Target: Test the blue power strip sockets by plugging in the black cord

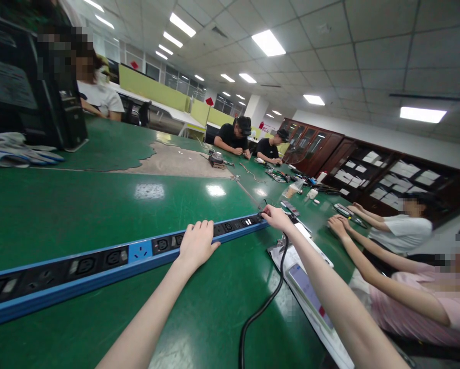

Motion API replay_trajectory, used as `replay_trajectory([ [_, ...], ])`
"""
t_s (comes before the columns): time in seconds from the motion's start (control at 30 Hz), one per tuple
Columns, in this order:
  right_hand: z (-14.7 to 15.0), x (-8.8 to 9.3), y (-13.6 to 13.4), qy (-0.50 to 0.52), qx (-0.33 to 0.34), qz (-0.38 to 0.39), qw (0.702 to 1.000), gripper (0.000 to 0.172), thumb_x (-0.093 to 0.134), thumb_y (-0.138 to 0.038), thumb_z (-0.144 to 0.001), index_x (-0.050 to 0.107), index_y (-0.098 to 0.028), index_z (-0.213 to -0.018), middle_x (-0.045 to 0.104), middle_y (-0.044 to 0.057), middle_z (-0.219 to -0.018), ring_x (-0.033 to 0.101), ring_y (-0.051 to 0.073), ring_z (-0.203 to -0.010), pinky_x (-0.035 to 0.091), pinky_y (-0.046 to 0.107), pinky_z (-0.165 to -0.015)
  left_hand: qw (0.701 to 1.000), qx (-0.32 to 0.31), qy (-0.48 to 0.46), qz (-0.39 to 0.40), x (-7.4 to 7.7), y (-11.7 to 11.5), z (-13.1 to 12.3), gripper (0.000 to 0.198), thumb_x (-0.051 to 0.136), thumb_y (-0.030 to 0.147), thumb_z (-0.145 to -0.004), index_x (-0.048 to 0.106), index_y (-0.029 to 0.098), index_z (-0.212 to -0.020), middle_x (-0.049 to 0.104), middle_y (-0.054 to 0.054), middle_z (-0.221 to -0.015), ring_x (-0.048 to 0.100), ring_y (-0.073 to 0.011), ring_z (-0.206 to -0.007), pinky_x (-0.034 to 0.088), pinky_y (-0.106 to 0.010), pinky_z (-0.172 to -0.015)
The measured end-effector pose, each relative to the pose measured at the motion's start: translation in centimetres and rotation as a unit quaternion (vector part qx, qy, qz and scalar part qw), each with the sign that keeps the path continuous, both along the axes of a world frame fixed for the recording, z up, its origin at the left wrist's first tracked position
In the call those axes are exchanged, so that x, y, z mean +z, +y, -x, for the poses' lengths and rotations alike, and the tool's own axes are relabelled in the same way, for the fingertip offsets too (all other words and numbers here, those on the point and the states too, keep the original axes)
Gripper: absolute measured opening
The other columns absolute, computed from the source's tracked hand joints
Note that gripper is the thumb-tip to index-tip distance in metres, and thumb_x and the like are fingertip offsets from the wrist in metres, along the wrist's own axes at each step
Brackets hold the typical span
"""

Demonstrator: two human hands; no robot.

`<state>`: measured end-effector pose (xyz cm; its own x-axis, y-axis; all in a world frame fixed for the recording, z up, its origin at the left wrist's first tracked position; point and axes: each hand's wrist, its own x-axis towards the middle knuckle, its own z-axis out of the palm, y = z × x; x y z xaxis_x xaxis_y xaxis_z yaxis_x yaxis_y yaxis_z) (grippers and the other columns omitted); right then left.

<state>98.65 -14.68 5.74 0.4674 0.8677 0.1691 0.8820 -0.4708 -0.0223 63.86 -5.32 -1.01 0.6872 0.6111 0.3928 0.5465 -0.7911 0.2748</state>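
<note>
A long blue power strip (140, 251) with black socket panels and one blue socket runs across the green table from the left edge to the middle. My left hand (199, 241) is laid over it, fingers across the top and thumb along the near side, closed on the strip. At the strip's far right end, my right hand (278, 217) has its fingers pinched together by a small dark part. What is between those fingers is too small to make out. A thick black cable (257, 312) emerges below my right wrist and curves down toward the near edge.
A clipboard with papers (339, 344) and a phone (304, 287) lie under my right forearm. Gloves (18, 151) and a black computer case (30, 87) stand at left. Co-workers sit around the table, with tools and parts (278, 175) farther back.
</note>
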Motion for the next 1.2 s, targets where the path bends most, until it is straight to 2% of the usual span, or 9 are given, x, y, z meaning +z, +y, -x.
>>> replay_trajectory([
  [0.13, 0.7, 0.0, 0.7, -0.034, -0.016, 0.019, 0.999, 0.026, 0.059, -0.045, -0.091, 0.063, -0.022, -0.103, 0.071, 0.009, -0.097, 0.065, 0.024, -0.091, 0.043, 0.03, -0.076, 1.0, -0.002, -0.005, -0.005, 0.0, 0.0, 0.0, 0.048, 0.067, 0.045, -0.086, 0.054, 0.018, -0.122, 0.064, -0.016, -0.116, 0.056, -0.0338, -0.111, 0.038, -0.042, -0.093],
  [0.37, 1.0, 0.4, 1.1, -0.02, -0.018, 0.088, 0.996, 0.027, 0.058, -0.043, -0.09, 0.064, -0.02, -0.102, 0.073, 0.01, -0.093, 0.068, 0.026, -0.089, 0.048, 0.031, -0.074, 1.0, 0.002, -0.001, 0.0, 0.0, -0.1, 0.0, 0.047, 0.067, 0.045, -0.086, 0.055, 0.018, -0.122, 0.064, -0.016, -0.117, 0.056, -0.0339, -0.111, 0.038, -0.043, -0.093],
  [0.53, 0.5, 2.3, 3.2, 0.028, -0.005, 0.181, 0.983, 0.023, 0.069, -0.039, -0.081, 0.069, -0.018, -0.09, 0.073, 0.009, -0.076, 0.069, 0.022, -0.068, 0.051, 0.029, -0.064, 1.0, 0.006, 0.002, -0.007, 0.1, -0.1, 0.1, 0.049, 0.068, 0.047, -0.086, 0.054, 0.017, -0.123, 0.064, -0.016, -0.117, 0.056, -0.0327, -0.111, 0.039, -0.042, -0.093],
  [0.67, 0.4, 3.4, 4.7, 0.066, 0.007, 0.241, 0.968, 0.023, 0.071, -0.036, -0.078, 0.069, -0.016, -0.091, 0.074, 0.006, -0.073, 0.068, 0.019, -0.057, 0.051, 0.025, -0.055, 1.0, 0.014, 0.011, -0.017, 0.2, -0.1, 0.1, 0.047, 0.069, 0.047, -0.085, 0.055, 0.018, -0.119, 0.064, -0.014, -0.114, 0.057, -0.0317, -0.109, 0.039, -0.041, -0.091],
  [0.9, 1.1, 2.7, 3.0, 0.05, 0.041, 0.217, 0.974, 0.026, 0.063, -0.04, -0.088, 0.064, -0.016, -0.1, 0.075, 0.009, -0.083, 0.071, 0.02, -0.07, 0.052, 0.024, -0.063, 1.0, 0.012, -0.002, -0.018, 0.1, 0.0, 0.3, 0.047, 0.07, 0.046, -0.085, 0.056, 0.016, -0.118, 0.064, -0.014, -0.112, 0.056, -0.0319, -0.107, 0.038, -0.042, -0.089],
  [1.0, 0.7, 2.6, 3.5, 0.112, 0.02, 0.231, 0.966, 0.027, 0.064, -0.041, -0.088, 0.061, -0.017, -0.101, 0.074, 0.007, -0.077, 0.07, 0.019, -0.064, 0.053, 0.025, -0.058, 1.0, 0.008, -0.004, -0.017, 0.1, 0.1, 0.3, 0.048, 0.07, 0.046, -0.084, 0.056, 0.017, -0.119, 0.064, -0.014, -0.112, 0.056, -0.0315, -0.107, 0.038, -0.041, -0.089],
  [1.1, 0.0, 3.0, 5.1, 0.194, -0.024, 0.262, 0.945, 0.027, 0.069, -0.039, -0.085, 0.057, -0.017, -0.097, 0.072, 0.006, -0.07, 0.068, 0.018, -0.06, 0.053, 0.025, -0.055, 1.0, 0.007, -0.006, -0.019, 0.0, 0.2, 0.3, 0.048, 0.069, 0.046, -0.085, 0.054, 0.017, -0.121, 0.064, -0.014, -0.112, 0.056, -0.0312, -0.107, 0.038, -0.041, -0.09],
  [1.2, -0.3, 3.1, 5.6, 0.223, -0.034, 0.275, 0.935, 0.026, 0.069, -0.037, -0.085, 0.055, -0.017, -0.096, 0.072, 0.006, -0.068, 0.068, 0.018, -0.058, 0.053, 0.025, -0.054, 1.0, 0.009, -0.013, -0.023, -0.1, 0.1, 0.2, 0.049, 0.069, 0.045, -0.085, 0.054, 0.016, -0.122, 0.063, -0.014, -0.112, 0.056, -0.0315, -0.108, 0.037, -0.041, -0.091],
])
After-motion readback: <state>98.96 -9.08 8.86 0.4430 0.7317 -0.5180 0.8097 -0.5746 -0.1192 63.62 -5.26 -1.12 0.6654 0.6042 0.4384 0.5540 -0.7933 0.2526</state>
